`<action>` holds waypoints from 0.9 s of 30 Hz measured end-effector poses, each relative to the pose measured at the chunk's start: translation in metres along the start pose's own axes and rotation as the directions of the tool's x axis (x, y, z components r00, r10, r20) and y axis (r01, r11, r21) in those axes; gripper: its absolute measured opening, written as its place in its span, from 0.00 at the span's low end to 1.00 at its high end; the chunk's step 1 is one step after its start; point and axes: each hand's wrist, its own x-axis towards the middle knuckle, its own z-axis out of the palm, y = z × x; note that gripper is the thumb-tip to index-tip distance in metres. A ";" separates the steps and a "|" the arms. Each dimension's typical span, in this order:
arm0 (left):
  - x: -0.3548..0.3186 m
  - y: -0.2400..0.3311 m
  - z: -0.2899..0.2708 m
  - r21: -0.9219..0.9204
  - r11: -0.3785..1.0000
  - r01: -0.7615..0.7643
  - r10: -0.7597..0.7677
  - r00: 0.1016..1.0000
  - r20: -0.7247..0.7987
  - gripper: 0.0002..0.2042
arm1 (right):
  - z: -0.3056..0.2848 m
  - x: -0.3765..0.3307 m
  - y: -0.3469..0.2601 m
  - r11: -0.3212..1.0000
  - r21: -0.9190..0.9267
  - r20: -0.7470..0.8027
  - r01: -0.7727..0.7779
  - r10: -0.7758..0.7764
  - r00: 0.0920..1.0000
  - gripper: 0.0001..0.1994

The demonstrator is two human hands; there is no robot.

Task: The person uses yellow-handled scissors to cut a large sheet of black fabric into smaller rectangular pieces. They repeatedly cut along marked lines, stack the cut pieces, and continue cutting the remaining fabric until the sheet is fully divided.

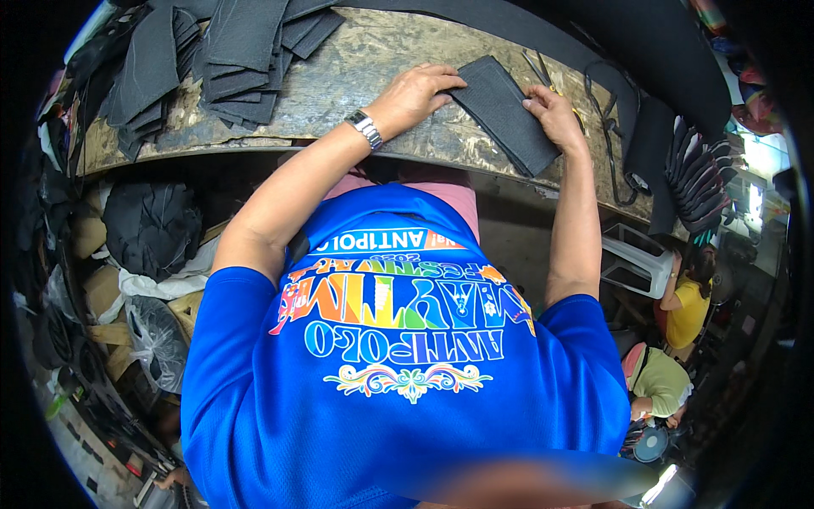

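A neat stack of dark grey-black fabric pieces [506, 117] lies slanted on the worn wooden table in front of me. At its upper left corner, my left hand [417, 97], with a metal watch on the wrist, grips the edge with curled fingers. My right hand [555, 119] pinches the stack's right edge between thumb and fingers. Just beyond the right hand lie scissors [547, 75] with yellow handles, partly hidden by that hand.
Piles of similar cut pieces [242, 64] cover the table's [339, 93] left part. A black strap [612, 140] and rolled black material [649, 140] lie at the right. A white plastic stool [636, 259] stands below the right edge. Two other people [685, 310] sit at right.
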 end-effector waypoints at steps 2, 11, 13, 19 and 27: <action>0.001 -0.003 0.006 0.018 1.000 -0.015 0.016 0.998 -0.068 0.15 | 0.008 -0.003 -0.005 0.995 -0.100 -0.078 0.025 -0.033 0.996 0.13; -0.014 0.013 -0.024 -0.078 0.996 0.048 -0.050 0.999 -0.014 0.19 | 0.058 -0.024 -0.034 0.733 -0.662 -0.396 0.156 -0.519 0.758 0.11; -0.024 0.021 -0.053 -0.063 0.998 0.031 -0.031 0.999 -0.007 0.18 | 0.053 -0.023 -0.044 0.752 -0.651 -0.386 0.102 -0.444 0.809 0.11; -0.077 -0.014 -0.194 0.053 0.969 0.241 -0.180 0.835 -0.521 0.09 | 0.064 -0.002 -0.102 0.931 -0.057 -0.396 0.360 -0.352 0.848 0.07; -0.102 -0.112 -0.312 0.328 0.737 0.591 -0.176 0.636 -0.751 0.18 | 0.156 0.084 -0.249 0.678 0.219 -0.263 0.702 -0.652 0.711 0.08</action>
